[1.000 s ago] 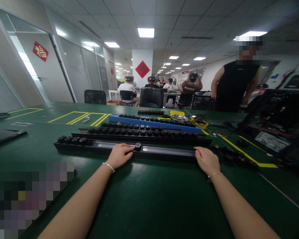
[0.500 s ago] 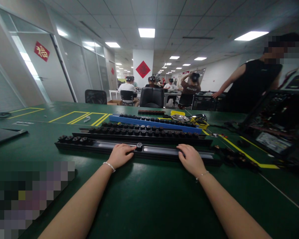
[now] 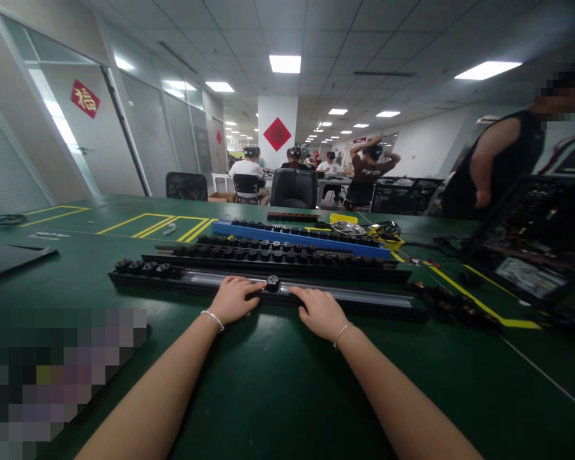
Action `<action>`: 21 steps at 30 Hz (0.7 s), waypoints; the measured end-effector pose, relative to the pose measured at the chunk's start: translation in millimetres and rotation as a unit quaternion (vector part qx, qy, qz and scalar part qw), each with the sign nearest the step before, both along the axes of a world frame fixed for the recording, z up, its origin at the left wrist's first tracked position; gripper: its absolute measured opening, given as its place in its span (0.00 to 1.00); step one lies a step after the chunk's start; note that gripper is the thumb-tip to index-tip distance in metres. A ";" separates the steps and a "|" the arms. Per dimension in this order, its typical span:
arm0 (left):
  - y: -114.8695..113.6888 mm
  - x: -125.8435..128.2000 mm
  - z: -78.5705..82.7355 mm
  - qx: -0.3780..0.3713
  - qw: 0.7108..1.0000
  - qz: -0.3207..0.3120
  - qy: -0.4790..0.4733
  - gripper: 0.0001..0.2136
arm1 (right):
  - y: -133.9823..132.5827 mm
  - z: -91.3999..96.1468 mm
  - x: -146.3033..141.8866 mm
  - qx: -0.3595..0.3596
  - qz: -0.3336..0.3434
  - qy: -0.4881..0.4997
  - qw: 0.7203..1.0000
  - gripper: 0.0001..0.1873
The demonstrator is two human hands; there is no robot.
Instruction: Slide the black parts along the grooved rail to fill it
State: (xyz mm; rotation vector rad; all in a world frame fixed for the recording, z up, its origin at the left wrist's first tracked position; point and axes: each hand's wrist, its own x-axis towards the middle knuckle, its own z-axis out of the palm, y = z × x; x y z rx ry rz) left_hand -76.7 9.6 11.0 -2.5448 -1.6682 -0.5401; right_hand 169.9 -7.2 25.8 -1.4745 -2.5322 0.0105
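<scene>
A long black rail (image 3: 354,295) with a shiny groove lies across the green table in front of me. A small black round part (image 3: 272,282) sits in the groove near its middle. My left hand (image 3: 234,299) rests on the rail's near edge, fingers curled, fingertips just left of that part. My right hand (image 3: 318,310) lies flat on the rail just right of the part, fingers stretched toward it. Several black parts (image 3: 144,268) sit at the rail's left end.
Behind the near rail lie a second black rail (image 3: 278,257) and a blue rail (image 3: 297,234), both lined with black parts. Loose black parts (image 3: 460,308) lie at the right. An open machine (image 3: 536,243) stands far right. A person in black stands there; others sit behind.
My right hand has slid left along the rail, from its right end to just beside the small black part. My left hand has stayed put. The standing person moved right.
</scene>
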 end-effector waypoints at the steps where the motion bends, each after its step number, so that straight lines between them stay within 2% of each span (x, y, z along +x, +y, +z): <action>1: 0.0 0.1 0.1 -0.001 1.000 -0.001 0.001 0.20 | -0.3 -0.7 -3.0 0.001 -0.003 -0.008 1.000 0.27; 7: -0.7 3.8 1.1 0.005 1.000 -0.002 0.013 0.20 | -3.3 -7.5 -10.4 0.031 -0.020 -0.036 0.999 0.29; 21: -2.4 10.0 0.7 0.007 0.999 -0.002 0.037 0.23 | -1.7 -8.6 -11.1 0.032 -0.027 -0.042 0.998 0.30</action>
